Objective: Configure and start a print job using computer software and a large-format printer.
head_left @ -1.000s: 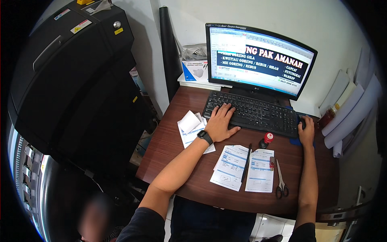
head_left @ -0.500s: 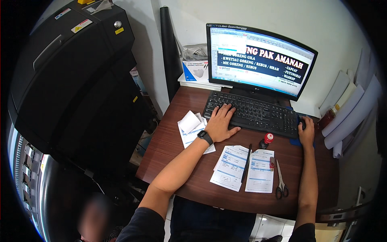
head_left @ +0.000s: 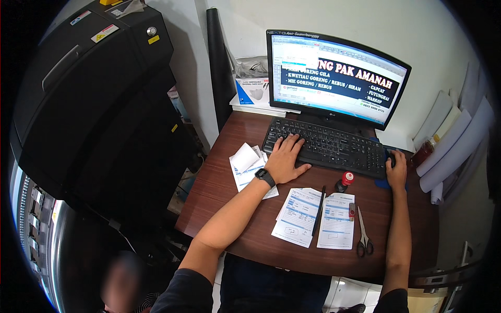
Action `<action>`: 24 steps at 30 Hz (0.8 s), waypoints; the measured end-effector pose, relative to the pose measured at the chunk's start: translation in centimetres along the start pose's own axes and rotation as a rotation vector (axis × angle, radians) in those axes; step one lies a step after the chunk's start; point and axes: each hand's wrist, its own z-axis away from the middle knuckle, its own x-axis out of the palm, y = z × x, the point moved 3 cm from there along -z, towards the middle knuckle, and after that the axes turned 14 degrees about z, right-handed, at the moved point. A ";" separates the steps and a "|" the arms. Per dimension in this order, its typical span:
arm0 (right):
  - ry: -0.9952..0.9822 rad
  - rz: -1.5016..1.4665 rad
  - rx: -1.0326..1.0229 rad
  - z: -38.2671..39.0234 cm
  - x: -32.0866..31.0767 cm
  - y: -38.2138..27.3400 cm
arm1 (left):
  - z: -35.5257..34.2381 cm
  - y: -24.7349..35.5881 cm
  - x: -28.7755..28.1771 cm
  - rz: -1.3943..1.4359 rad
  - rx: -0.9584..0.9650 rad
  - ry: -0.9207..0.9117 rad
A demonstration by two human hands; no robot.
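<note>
My left hand [head_left: 284,160] lies with its fingers spread over the left part of a black keyboard [head_left: 342,150], the thumb out on the desk side. A dark watch [head_left: 264,178] is on that wrist. At the keyboard's right end, my right hand [head_left: 398,171] is curled over a black computer mouse [head_left: 390,157], mostly hidden under the fingers. The mouse sits on a blue mouse pad [head_left: 382,183]. Behind the keyboard stands a lit monitor [head_left: 334,96], showing a dark banner layout with an open menu at its upper left.
On the brown desk [head_left: 229,201] lie two printed forms [head_left: 297,216], a black pen [head_left: 319,211], a red USB stick [head_left: 352,211], scissors [head_left: 363,240] and a red-topped stamp [head_left: 344,182]. More papers [head_left: 242,169] rest left. Paper rolls [head_left: 446,151] stand right; a large black machine [head_left: 99,115] stands left.
</note>
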 end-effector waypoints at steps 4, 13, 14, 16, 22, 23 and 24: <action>-0.001 0.000 0.001 0.0 0.2 0.1 | 0.0 0.1 0.0 0.006 0.007 -0.003; -0.022 -0.001 0.010 0.0 -0.1 -0.1 | 0.0 0.1 0.0 0.010 -0.004 -0.013; 0.000 -0.010 0.008 0.0 -0.2 -0.1 | 0.0 0.1 0.0 0.006 -0.007 -0.008; -0.015 -0.001 0.001 -0.1 -0.2 -0.1 | -0.1 0.0 0.0 0.008 -0.003 -0.013; -0.001 0.016 -0.006 -0.1 -0.2 -0.2 | 0.0 0.0 0.0 0.002 0.001 -0.004; 0.014 0.020 0.000 -0.1 -0.3 -0.2 | 0.0 0.0 0.0 -0.003 -0.002 -0.001; 0.002 0.020 -0.006 -0.1 -0.2 -0.3 | 0.0 0.0 0.0 -0.003 -0.002 0.000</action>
